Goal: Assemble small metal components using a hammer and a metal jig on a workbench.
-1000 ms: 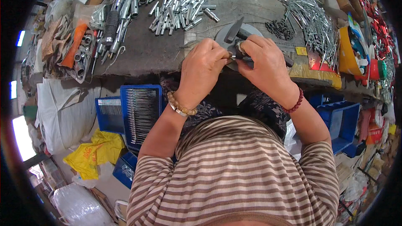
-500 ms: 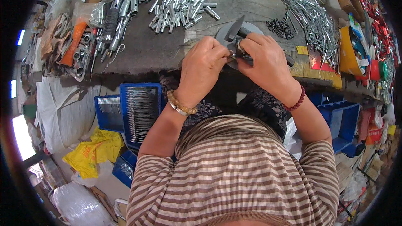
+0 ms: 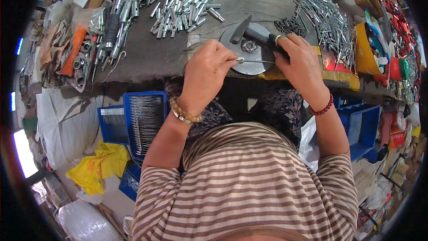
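Observation:
My left hand pinches a short shiny metal tube at the near side of a round grey metal plate. A thin metal rod runs from the tube to the fingertips of my right hand. My right fingers are also closed round the dark handle of a hammer, whose head lies over the far side of the plate. A small ring-shaped metal piece sits at the plate's middle, beneath the hammer.
Metal tubes are heaped at the back, thin rods at the back right. Small black springs or screws lie beside the rods. Hand tools crowd the left. Blue bins and a yellow bag stand below the bench.
My hands have drawn apart, the right one moving right, so the thin rod and the ring-shaped piece now show. The hammer has shifted slightly left in the picture.

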Tool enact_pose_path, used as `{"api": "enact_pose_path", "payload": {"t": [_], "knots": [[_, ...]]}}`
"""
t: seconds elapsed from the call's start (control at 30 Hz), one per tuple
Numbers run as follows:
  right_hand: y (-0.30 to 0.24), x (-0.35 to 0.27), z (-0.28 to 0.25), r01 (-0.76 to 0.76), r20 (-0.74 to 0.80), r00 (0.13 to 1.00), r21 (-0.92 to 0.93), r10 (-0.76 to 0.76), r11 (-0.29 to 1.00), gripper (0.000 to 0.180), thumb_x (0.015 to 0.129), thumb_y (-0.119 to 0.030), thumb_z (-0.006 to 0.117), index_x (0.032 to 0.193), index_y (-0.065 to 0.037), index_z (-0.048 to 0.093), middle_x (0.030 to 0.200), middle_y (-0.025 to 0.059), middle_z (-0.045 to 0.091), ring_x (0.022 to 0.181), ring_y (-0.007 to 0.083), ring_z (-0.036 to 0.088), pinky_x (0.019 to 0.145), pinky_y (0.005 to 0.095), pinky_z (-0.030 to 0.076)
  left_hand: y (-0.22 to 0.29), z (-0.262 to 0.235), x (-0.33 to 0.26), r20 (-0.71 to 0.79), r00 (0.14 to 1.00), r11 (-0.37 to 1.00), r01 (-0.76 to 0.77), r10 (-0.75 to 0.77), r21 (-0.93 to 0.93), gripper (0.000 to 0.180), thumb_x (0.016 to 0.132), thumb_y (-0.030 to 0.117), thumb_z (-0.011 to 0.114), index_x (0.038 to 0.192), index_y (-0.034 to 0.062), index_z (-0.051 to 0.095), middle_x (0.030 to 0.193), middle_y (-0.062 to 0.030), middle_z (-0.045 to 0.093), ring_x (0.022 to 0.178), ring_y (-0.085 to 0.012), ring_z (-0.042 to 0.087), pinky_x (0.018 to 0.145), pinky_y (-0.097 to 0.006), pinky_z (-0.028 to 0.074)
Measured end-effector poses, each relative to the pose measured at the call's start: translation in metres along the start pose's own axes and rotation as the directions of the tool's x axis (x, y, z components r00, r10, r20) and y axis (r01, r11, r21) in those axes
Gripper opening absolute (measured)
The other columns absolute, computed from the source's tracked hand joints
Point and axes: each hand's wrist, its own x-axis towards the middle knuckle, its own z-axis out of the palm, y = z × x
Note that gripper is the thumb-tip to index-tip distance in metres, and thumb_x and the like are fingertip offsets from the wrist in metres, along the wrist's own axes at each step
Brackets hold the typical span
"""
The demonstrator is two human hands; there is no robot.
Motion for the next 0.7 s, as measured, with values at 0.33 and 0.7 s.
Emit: {"api": "enact_pose_path", "payload": {"t": [0.33,0.7], "knots": [[-0.030,-0.044,-0.027,-0.064,-0.136,0.985,0.265,0.103,0.962,0.024,0.086,0.000,0.068,0.110,-0.005,0.068,0.106,0.0122,0.064,0.083,0.0336,0.067,0.069,0.0418,0.054,-0.007,0.001,0.001,0.017,0.998,0.998,-0.054,0.054,0.032,0.010,0.087,0.003,0.075,0.096,0.0008,0.073,0.092,-0.0085,0.061,0.085,-0.0240,0.064,0.073,-0.034,0.050],[-0.038,-0.052,-0.018,0.076,-0.207,0.977,0.138,-0.046,0.988,0.029,0.083,0.003,0.067,0.111,-0.007,0.072,0.099,0.0085,0.067,0.079,0.0300,0.068,0.067,0.0390,0.056,-0.007,0.001,0.000,0.014,1.000,1.000,-0.014,0.014,-0.018,0.010,0.086,0.001,0.075,0.096,0.0019,0.072,0.092,-0.0074,0.061,0.084,-0.0227,0.063,0.073,-0.033,0.050]]}}
